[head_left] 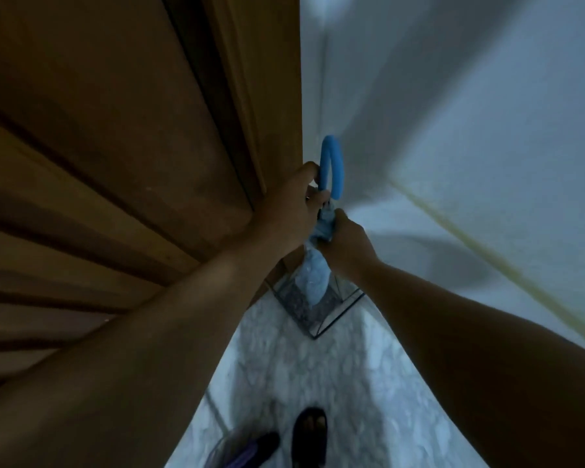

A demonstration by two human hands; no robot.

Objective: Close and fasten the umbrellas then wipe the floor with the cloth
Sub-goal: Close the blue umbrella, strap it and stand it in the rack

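Observation:
A blue umbrella (314, 271) stands upright and folded, its curved blue handle (331, 163) pointing up and its tip down in a glass box (331, 319) on the floor. My left hand (284, 211) grips the shaft just under the handle. My right hand (345, 244) is closed around the bunched canopy slightly lower. A second, purple umbrella (237, 450) lies partly visible at the bottom edge. No cloth is visible.
A brown wooden door (115, 163) fills the left side. A pale wall (470, 130) rises on the right, meeting the door at the corner. The floor (301, 373) is white marbled tile. My foot in a dark sandal (309, 437) stands near the bottom.

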